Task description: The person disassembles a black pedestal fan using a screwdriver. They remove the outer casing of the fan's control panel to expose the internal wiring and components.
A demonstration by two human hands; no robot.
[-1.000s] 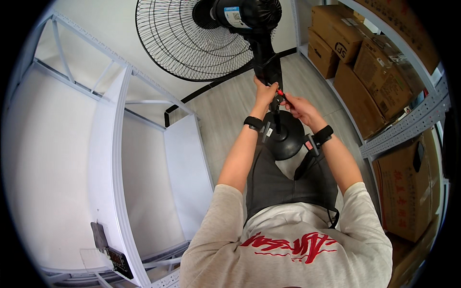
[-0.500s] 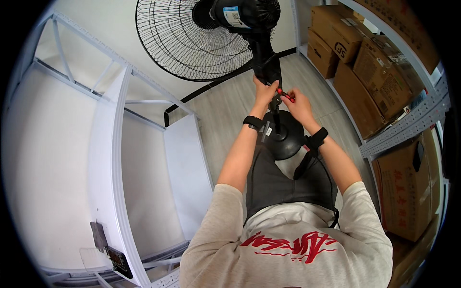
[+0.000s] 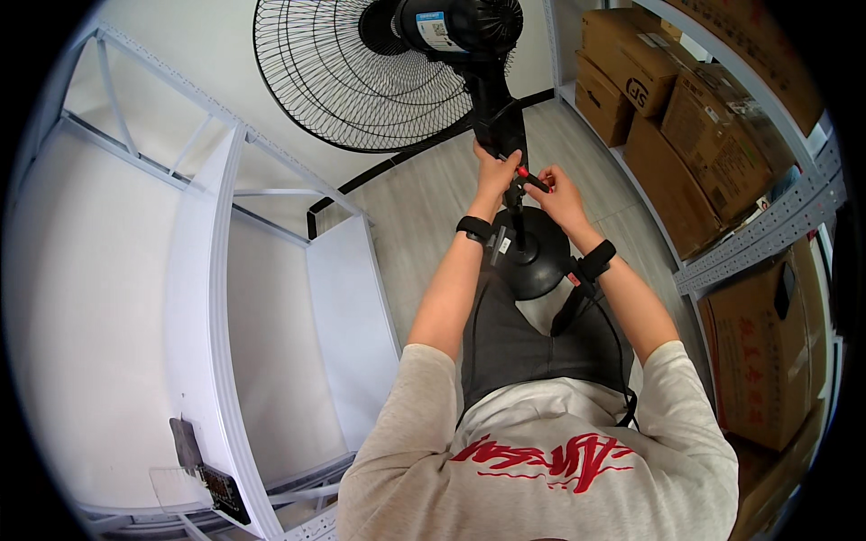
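Note:
My left hand [image 3: 494, 176] is closed around the black column [image 3: 496, 122] of a standing fan, just below its motor housing [image 3: 460, 27] and wire guard [image 3: 334, 81]. At a joint on that column, my right hand [image 3: 564, 198] pinches a red-and-black screwdriver-like tool [image 3: 525, 171], its tip partly hidden by my fingers. Below both hands, the fan's round black base [image 3: 537, 270] stands on the floor, close to my legs.
White metal shelving [image 3: 194, 261] runs along the left, with a small dark electronic device [image 3: 221, 491] on it. At the right, racks hold several cardboard boxes [image 3: 672, 180]. A white wall [image 3: 532, 45] lies behind the fan.
My right hand has turned and shifted slightly upward on the tool's handle, its fingers now more curled. My left hand stays on the column.

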